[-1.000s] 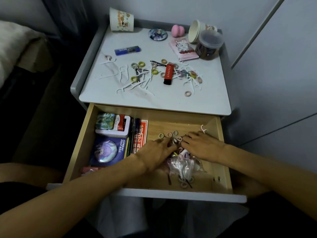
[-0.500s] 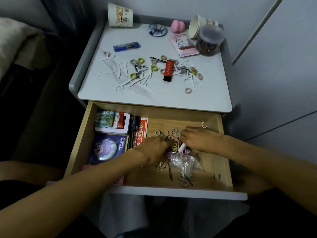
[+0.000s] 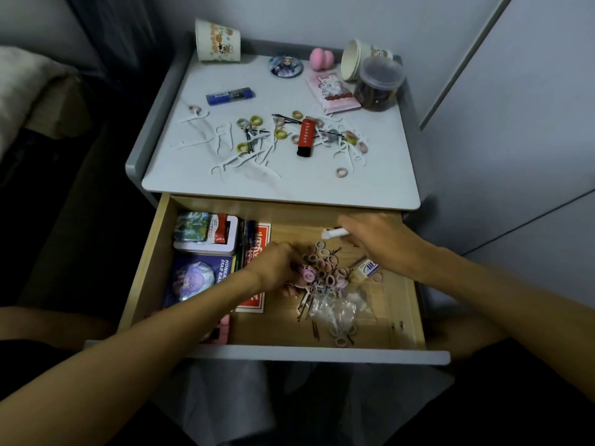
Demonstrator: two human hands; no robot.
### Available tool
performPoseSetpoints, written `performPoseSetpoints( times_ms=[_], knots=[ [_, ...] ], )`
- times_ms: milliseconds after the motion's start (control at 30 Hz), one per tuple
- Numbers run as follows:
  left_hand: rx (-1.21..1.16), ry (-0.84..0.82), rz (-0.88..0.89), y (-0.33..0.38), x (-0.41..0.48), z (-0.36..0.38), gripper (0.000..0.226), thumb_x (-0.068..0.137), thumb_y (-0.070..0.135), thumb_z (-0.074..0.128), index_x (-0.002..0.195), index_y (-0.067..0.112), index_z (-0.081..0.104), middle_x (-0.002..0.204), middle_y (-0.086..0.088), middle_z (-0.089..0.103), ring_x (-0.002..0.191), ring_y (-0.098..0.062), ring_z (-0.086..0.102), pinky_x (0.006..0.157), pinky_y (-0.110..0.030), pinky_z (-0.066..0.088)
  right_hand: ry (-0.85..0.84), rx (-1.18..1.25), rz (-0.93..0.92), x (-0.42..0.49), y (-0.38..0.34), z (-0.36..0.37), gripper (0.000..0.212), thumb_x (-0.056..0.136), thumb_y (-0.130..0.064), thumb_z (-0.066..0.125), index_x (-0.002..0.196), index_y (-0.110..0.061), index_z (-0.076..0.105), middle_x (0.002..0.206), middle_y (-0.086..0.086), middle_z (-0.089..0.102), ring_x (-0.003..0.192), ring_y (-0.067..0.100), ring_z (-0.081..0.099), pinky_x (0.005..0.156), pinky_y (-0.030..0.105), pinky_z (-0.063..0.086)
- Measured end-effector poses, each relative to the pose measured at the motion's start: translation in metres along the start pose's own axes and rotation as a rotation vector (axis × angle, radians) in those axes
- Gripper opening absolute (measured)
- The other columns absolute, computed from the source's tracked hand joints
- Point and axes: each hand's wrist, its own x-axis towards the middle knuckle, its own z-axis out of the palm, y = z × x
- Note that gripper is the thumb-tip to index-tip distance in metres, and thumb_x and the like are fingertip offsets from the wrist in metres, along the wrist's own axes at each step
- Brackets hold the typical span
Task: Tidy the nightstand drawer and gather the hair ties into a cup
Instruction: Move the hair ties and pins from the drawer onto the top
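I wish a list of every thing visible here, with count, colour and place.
upturned cup: 1, white printed, back left of nightstand top
tipped cup: 1, white, back right
jar: 1, clear, dark contents, beside tipped cup
badge: 1, round, back middle
sponge: 1, pink, back
packet: 1, pink, beside jar
stick: 1, blue, left
lighter: 1, red, middle
floss picks: many, white, scattered
top hair ties: several, green and pink, middle
drawer hair ties: many, pink, middle of drawer
tin: 1, pale, drawer back left
card box: 1, red, beside tin
purple pack: 1, purple, drawer front left
bag: 1, clear, drawer front
left hand: grips drawer hair ties
right hand: pinches white tube
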Motion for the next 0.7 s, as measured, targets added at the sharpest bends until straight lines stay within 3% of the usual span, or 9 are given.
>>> performPoseSetpoints(
  times_ms=[167, 333, 433, 700],
  knots=[
    [-0.039, 0.083, 0.039, 0.019, -0.017, -0.031, 0.014, 0.085, -0.001, 0.072, 0.097, -0.008, 0.072, 0.079, -0.021, 0.073, 0.057, -0.019, 0.069, 0.056, -0.026, 0.059, 0.144, 0.326, 0.156, 0.005, -0.009, -0.023, 0.004, 0.095, -0.017, 0.061, 0.096, -0.013, 0.062, 0.079, 0.001, 0.065, 0.068, 0.013, 0.058, 0.06, 0.029, 0.044],
    [-0.044, 0.192, 0.123, 0.053, -0.046, -0.068, 0.003, 0.083, 0.003, 0.074, 0.084, 0.005, 0.075, 0.066, -0.013, 0.072, 0.052, -0.013, 0.064, 0.051, -0.018, 0.05, 0.273, 0.6, 0.357, 0.023, -0.015, -0.048, 0.014, 0.097, -0.024, 0.059, 0.108, -0.019, 0.065, 0.084, -0.002, 0.068, 0.076, 0.009, 0.063, 0.064, 0.024, 0.047],
    [-0.193, 0.191, 0.156, 0.074, -0.061, -0.098, 0.005, 0.082, 0.001, 0.072, 0.083, -0.003, 0.075, 0.068, -0.023, 0.068, 0.053, -0.02, 0.06, 0.052, -0.022, 0.053, 0.314, 0.696, 0.466, 0.042, -0.006, -0.066, 0.01, 0.097, -0.023, 0.058, 0.106, -0.022, 0.063, 0.077, -0.003, 0.067, 0.065, 0.008, 0.059, 0.057, 0.02, 0.041],
    [-0.372, 0.381, 0.195, 0.117, -0.073, -0.182, 0.015, 0.073, 0.004, 0.071, 0.085, -0.005, 0.073, 0.062, -0.012, 0.068, 0.047, -0.012, 0.059, 0.052, -0.019, 0.054, 0.258, 0.82, 0.658, 0.093, 0.025, -0.076, 0.01, 0.095, -0.024, 0.062, 0.091, -0.015, 0.064, 0.082, 0.008, 0.071, 0.061, 0.015, 0.057, 0.05, 0.025, 0.043]
  ],
)
